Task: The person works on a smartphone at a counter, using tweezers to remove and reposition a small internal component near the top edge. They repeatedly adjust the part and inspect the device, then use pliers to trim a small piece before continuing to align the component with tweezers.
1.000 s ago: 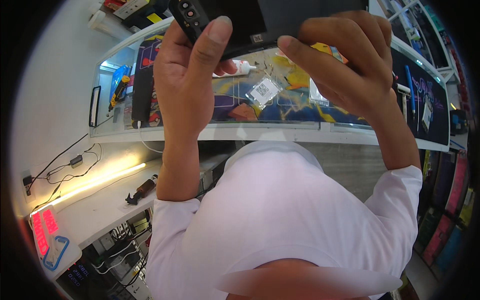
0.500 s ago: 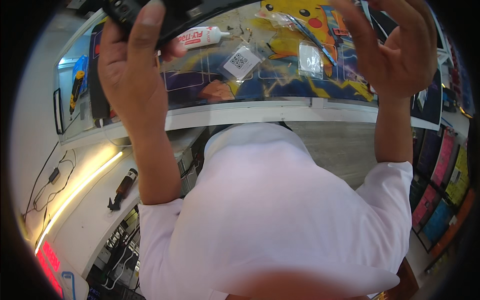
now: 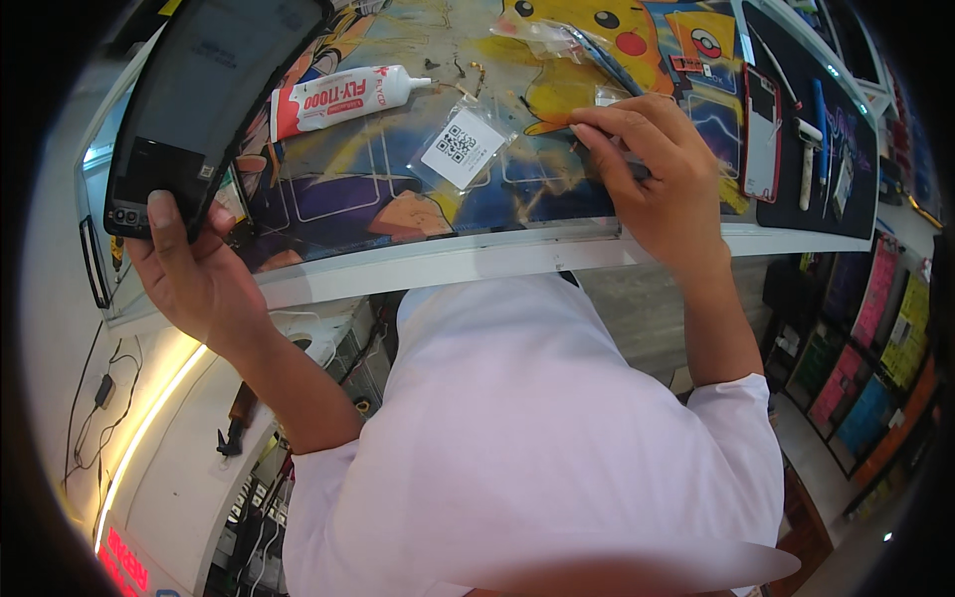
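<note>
The left hand [image 3: 204, 284] is closed on a dark phone [image 3: 224, 80] at its camera end, thumb on the back, the body slanting up and away from the grip. Just right of the phone lies a red-and-white tube [image 3: 343, 99]; farther right, a small clear packet [image 3: 463, 147]. Beyond that the right hand [image 3: 657, 184] hovers over the patterned mat [image 3: 537, 204], thumb and forefinger close together; I can't tell whether they pinch anything. The step looks like holding the phone aside for fine fingertip work, which calls for a steady left hold and a precise right pinch. Past those fingertips rests a slim blue tool [image 3: 609, 62].
</note>
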